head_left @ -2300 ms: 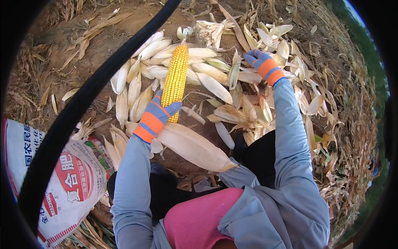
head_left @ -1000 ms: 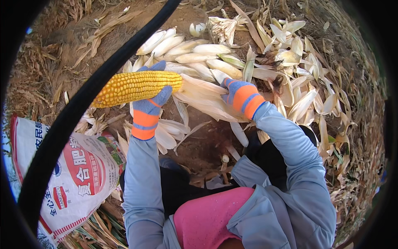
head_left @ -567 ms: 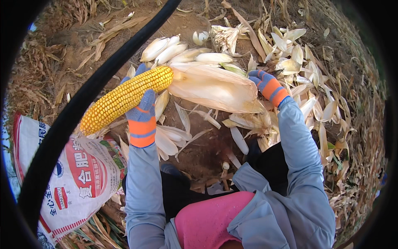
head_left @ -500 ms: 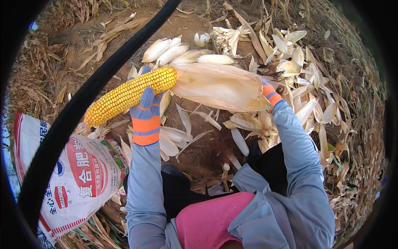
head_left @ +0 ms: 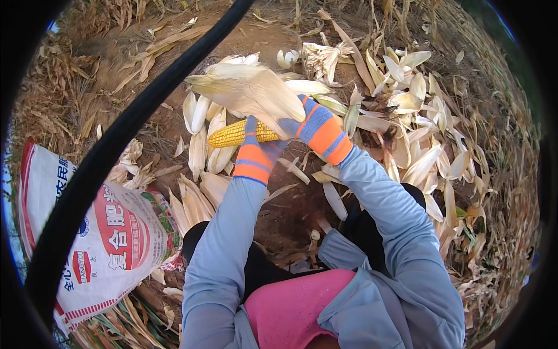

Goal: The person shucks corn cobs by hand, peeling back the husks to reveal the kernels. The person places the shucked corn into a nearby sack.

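Both the left hand [head_left: 258, 153] and the right hand [head_left: 323, 129], in striped gloves, meet over one ear of corn [head_left: 228, 135], held just above the soil [head_left: 261, 34]. The left grip is wrapped around the ear near its right end, with one digit lying across the yellow kernels. The ear's long axis runs almost straight left to right, its bared end pointing left; its right end is covered by glove and husk.

One broad pale husk [head_left: 247, 90] spreads just beyond the ear, slanting from far left toward the right grip, which seems to pinch its right end (the fingertips are partly hidden, so I cannot tell how firmly). So the left hand is nearer the ear, and the right is nearer the husk.

Loose husks [head_left: 423, 168] lie heaped to the right, well apart from the ear. A white and red sack [head_left: 107, 235] rests near left, and a dark strap [head_left: 123, 128] crosses the left side.
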Demonstrator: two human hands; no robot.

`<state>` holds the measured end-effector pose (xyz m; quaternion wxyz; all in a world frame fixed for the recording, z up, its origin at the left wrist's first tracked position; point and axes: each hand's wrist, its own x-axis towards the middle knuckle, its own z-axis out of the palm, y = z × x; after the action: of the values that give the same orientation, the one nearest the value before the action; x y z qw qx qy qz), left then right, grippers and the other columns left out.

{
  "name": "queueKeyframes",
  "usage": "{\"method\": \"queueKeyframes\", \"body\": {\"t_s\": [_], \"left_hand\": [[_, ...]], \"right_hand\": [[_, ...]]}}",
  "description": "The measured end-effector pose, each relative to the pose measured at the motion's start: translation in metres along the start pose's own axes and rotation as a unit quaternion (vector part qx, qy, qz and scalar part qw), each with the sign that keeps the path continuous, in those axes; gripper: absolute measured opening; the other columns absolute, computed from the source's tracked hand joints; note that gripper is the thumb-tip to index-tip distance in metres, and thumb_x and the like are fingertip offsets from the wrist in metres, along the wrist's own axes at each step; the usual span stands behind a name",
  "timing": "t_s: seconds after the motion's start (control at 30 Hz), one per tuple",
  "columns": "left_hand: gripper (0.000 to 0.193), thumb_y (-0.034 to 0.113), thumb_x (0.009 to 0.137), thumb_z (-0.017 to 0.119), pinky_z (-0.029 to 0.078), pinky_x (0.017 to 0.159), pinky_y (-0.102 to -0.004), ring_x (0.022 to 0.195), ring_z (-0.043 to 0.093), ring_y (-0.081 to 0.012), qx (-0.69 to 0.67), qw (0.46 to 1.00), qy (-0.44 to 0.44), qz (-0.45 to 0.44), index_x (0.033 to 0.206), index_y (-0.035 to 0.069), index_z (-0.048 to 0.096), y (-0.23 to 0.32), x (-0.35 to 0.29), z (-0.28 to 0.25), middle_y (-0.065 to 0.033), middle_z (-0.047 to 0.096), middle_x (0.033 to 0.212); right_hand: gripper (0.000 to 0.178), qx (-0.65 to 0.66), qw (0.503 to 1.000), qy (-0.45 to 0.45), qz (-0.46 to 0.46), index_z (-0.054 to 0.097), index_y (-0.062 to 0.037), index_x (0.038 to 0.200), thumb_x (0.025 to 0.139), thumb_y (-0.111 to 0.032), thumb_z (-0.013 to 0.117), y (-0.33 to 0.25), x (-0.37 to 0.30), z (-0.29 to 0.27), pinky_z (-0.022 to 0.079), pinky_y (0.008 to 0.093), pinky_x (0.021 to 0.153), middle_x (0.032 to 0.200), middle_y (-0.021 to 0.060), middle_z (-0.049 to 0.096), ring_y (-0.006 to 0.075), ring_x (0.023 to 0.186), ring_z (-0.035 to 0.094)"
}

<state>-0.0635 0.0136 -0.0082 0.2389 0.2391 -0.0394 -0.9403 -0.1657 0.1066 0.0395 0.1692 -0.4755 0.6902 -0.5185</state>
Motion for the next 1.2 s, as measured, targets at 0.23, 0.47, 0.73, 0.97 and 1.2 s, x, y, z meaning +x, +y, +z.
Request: {"method": "queueKeyframes", "body": {"t_s": [0.23, 0.47, 0.73, 0.97, 1.2], "left_hand": [[0.051, 0.041, 0.08, 0.048, 0.04, 0.088, -0.043, 0.101, 0.048, -0.0285, 0.005, 0.998, 0.059, -0.009, 0.116, 0.006, 0.04, -0.009, 0.023, -0.024, -0.0121, 0.047, 0.115], [0.043, 0.04, 0.08, 0.048, 0.044, 0.081, -0.0409, 0.092, 0.053, -0.0253, 0.028, 0.997, 0.069, 0.015, 0.109, 0.008, 0.047, -0.007, 0.021, -0.005, -0.009, 0.054, 0.103], [0.042, 0.039, 0.08, 0.05, 0.047, 0.075, -0.0373, 0.088, 0.055, -0.0231, 0.022, 0.999, -0.027, -0.001, 0.109, 0.009, 0.047, 0.007, 0.017, 0.002, -0.0084, 0.055, 0.101], [0.04, 0.036, 0.077, 0.056, 0.05, 0.063, -0.0331, 0.073, 0.058, -0.0213, 0.236, 0.968, -0.069, -0.04, 0.101, 0.004, 0.052, 0.025, -0.011, 0.029, -0.0104, 0.058, 0.085], [0.047, 0.046, 0.078, 0.052, 0.051, 0.056, -0.0387, 0.066, 0.059, -0.0251, 0.184, 0.978, -0.092, -0.032, 0.102, 0.006, 0.05, 0.047, -0.005, 0.014, -0.0132, 0.058, 0.08]], "right_hand": [[0.025, 0.155, 0.983, 0.066, 0.073, 0.054, 0.0006, 0.093, 0.077, -0.019, 0.057, -0.003, -0.003, 0.01, 0.044, 0.0303, 0.064, 0.081, 0.0138, 0.059, 0.0226, 0.074, 0.057], [0.012, 0.552, 0.824, 0.029, 0.122, 0.049, -0.0051, 0.081, 0.081, -0.017, 0.048, 0.008, 0.009, 0.019, 0.039, 0.0317, 0.046, 0.065, 0.0024, 0.048, 0.017, 0.056, 0.047], [0.019, 0.243, 0.957, -0.146, 0.058, 0.042, -0.0085, 0.072, 0.082, -0.024, 0.046, 0.009, 0.023, 0.012, 0.036, 0.0338, 0.052, 0.062, 0.0001, 0.042, 0.0216, 0.057, 0.043], [0.042, 0.708, 0.63, -0.178, 0.265, 0.04, -0.0099, 0.068, 0.081, -0.049, 0.04, -0.05, -0.007, -0.004, 0.023, 0.0233, 0.034, 0.045, -0.0026, 0.032, 0.0085, 0.033, 0.028], [0.028, 0.126, 0.983, 0.02, 0.131, 0.052, -0.0023, 0.09, 0.082, -0.029, 0.052, -0.017, 0.001, -0.119, 0.036, 0.022, 0.041, 0.06, 0.0034, 0.051, 0.0099, 0.045, 0.046]]}}
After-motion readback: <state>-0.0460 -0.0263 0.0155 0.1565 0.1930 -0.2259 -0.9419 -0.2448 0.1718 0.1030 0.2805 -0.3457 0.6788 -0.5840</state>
